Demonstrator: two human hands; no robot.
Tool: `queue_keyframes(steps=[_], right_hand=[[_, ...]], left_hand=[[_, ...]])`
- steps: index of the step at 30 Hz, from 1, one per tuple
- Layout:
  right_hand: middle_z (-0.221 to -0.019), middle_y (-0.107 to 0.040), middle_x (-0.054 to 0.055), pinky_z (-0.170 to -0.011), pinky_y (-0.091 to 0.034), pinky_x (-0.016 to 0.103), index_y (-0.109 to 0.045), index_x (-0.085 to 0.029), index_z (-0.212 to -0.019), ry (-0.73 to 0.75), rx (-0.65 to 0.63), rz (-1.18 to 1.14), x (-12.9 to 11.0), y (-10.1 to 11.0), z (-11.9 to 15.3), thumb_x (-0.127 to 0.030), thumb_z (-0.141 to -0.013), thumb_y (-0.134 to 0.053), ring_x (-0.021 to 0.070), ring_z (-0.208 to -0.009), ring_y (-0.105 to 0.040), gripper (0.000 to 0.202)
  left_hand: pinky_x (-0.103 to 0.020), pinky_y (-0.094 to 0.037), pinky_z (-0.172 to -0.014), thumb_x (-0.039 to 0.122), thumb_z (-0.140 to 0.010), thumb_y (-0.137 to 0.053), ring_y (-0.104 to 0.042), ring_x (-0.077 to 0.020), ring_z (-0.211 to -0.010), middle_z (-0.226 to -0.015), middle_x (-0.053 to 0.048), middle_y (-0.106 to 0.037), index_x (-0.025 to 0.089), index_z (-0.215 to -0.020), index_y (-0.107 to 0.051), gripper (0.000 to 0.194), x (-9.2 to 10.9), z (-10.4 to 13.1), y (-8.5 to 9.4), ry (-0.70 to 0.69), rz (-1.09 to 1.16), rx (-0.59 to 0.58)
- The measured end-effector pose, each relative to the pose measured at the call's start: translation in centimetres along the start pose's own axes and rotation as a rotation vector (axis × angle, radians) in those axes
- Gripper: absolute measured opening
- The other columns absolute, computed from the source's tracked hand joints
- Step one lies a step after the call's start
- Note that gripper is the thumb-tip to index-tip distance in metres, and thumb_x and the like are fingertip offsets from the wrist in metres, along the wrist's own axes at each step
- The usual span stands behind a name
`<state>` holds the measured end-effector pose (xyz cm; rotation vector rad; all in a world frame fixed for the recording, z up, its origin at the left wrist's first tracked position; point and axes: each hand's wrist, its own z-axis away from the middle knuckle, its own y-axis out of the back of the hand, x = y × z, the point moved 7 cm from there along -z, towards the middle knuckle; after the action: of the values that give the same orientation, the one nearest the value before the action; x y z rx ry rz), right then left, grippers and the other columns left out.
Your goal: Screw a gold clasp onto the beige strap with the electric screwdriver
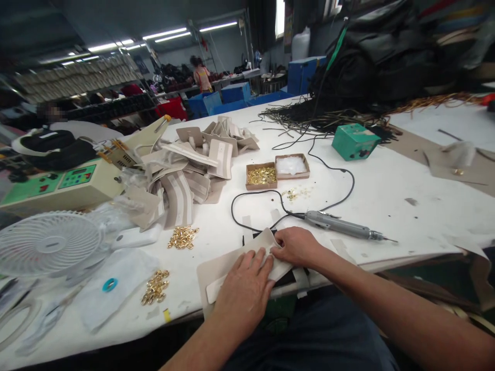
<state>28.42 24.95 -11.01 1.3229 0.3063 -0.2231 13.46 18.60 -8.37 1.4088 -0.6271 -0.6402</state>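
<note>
A pale beige panel (212, 263) lies at the front edge of the white table. My left hand (245, 286) rests flat on it, fingers spread. At the panel's upper right corner, my right hand (294, 245) has its fingers closed and bent against the edge; what lies between the fingertips is hidden. A grey electric screwdriver (340, 224) lies to the right on its cable. Beyond the hands stand a small box of gold pieces (262, 176) and a box with white contents (292, 166). Gold hardware piles (183, 237) lie to the left.
Beige panels (180, 193) are heaped at the left back, beside a machine (77, 180) and a white fan (50, 245). A green box (355, 141) and black cords (320, 116) lie at the back right. A person (201, 77) is far off.
</note>
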Motion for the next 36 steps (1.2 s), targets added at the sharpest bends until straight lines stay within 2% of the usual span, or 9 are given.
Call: queue_keyframes(steps=[5, 9, 13, 16, 19, 24, 28, 33, 36], right_hand=[[-0.079, -0.077, 0.007, -0.060, -0.034, 0.028, -0.075, -0.023, -0.073, 0.003, 0.029, -0.013, -0.2, 0.8, 0.2, -0.050, -0.079, -0.070, 0.0227, -0.075, -0.067, 0.028], [-0.080, -0.077, 0.001, -0.061, -0.036, 0.027, -0.077, -0.027, -0.077, 0.016, 0.075, -0.056, 0.8, 2.7, -0.1, -0.053, -0.079, -0.072, 0.0196, -0.075, -0.067, 0.026], [-0.093, -0.079, 0.001, -0.066, -0.041, 0.026, -0.077, -0.028, -0.095, -0.096, 0.222, -0.069, 6.1, 6.3, -1.7, -0.047, -0.094, -0.057, 0.0181, -0.083, -0.069, 0.027], [-0.095, -0.079, 0.005, -0.070, -0.044, 0.028, -0.076, -0.022, -0.102, -0.200, 0.302, -0.033, 11.0, 8.1, -3.2, -0.034, -0.094, -0.057, 0.0194, -0.082, -0.068, 0.024], [-0.093, -0.078, 0.005, -0.074, -0.047, 0.029, -0.076, -0.021, -0.107, -0.234, 0.300, -0.009, 13.8, 7.8, -4.5, -0.028, -0.091, -0.062, 0.0181, -0.080, -0.068, 0.022], [-0.103, -0.076, 0.006, -0.084, -0.053, 0.036, -0.074, -0.020, -0.110, -0.257, 0.278, 0.023, 14.6, 6.3, -5.7, -0.042, -0.096, -0.063, 0.0203, -0.091, -0.068, 0.028], [-0.103, -0.079, 0.005, -0.072, -0.049, 0.031, -0.080, -0.027, -0.102, -0.286, 0.261, 0.046, 15.1, 6.3, -6.4, -0.041, -0.089, -0.063, 0.0238, -0.093, -0.069, 0.026], [-0.087, -0.079, 0.004, -0.063, -0.046, 0.028, -0.082, -0.026, -0.096, -0.282, 0.175, 0.072, 16.3, 6.6, -7.7, -0.044, -0.082, -0.064, 0.0201, -0.075, -0.069, 0.029], [-0.083, -0.078, 0.005, -0.062, -0.045, 0.028, -0.082, -0.024, -0.097, -0.273, 0.146, 0.127, 16.2, 6.6, -8.1, -0.043, -0.083, -0.062, 0.0209, -0.076, -0.069, 0.031]], left_hand=[[-0.054, -0.042, -0.119, 0.038, -0.107, -0.044, -0.049, -0.0339, -0.143, -0.158, -0.013, -0.052, 0.019, -0.150, -0.053, 0.048, -0.2, 0.2, -0.7, -0.014, -0.008, 0.029], [-0.055, -0.044, -0.118, 0.039, -0.106, -0.044, -0.051, -0.0348, -0.143, -0.158, -0.012, -0.053, 0.021, -0.148, -0.055, 0.047, -0.4, 0.3, -1.2, -0.006, 0.004, 0.053], [-0.054, -0.045, -0.117, 0.040, -0.106, -0.043, -0.052, -0.0351, -0.142, -0.156, -0.013, -0.055, 0.020, -0.147, -0.058, 0.047, -0.7, 0.4, -1.4, -0.007, 0.026, 0.084], [-0.055, -0.046, -0.116, 0.041, -0.106, -0.044, -0.054, -0.0356, -0.141, -0.156, -0.013, -0.055, 0.022, -0.147, -0.058, 0.047, -0.8, 0.5, -1.6, -0.009, 0.037, 0.120], [-0.055, -0.046, -0.116, 0.041, -0.106, -0.044, -0.054, -0.0355, -0.141, -0.156, -0.013, -0.055, 0.025, -0.146, -0.058, 0.045, -1.0, 0.7, -1.7, -0.013, 0.046, 0.145], [-0.056, -0.044, -0.116, 0.040, -0.106, -0.043, -0.052, -0.0370, -0.143, -0.157, -0.014, -0.054, 0.026, -0.146, -0.058, 0.045, -1.1, 0.9, -1.9, -0.005, 0.070, 0.132], [-0.057, -0.043, -0.115, 0.040, -0.106, -0.042, -0.052, -0.0376, -0.142, -0.156, -0.015, -0.054, 0.024, -0.146, -0.057, 0.045, -0.9, 1.0, -1.8, -0.009, 0.083, 0.127], [-0.056, -0.039, -0.117, 0.040, -0.106, -0.042, -0.050, -0.0372, -0.142, -0.158, -0.015, -0.052, 0.022, -0.145, -0.057, 0.045, -0.7, 1.1, -1.7, -0.015, 0.097, 0.127], [-0.056, -0.039, -0.117, 0.040, -0.106, -0.042, -0.050, -0.0368, -0.142, -0.159, -0.016, -0.051, 0.022, -0.146, -0.056, 0.045, -0.7, 1.1, -1.6, -0.012, 0.103, 0.116]])
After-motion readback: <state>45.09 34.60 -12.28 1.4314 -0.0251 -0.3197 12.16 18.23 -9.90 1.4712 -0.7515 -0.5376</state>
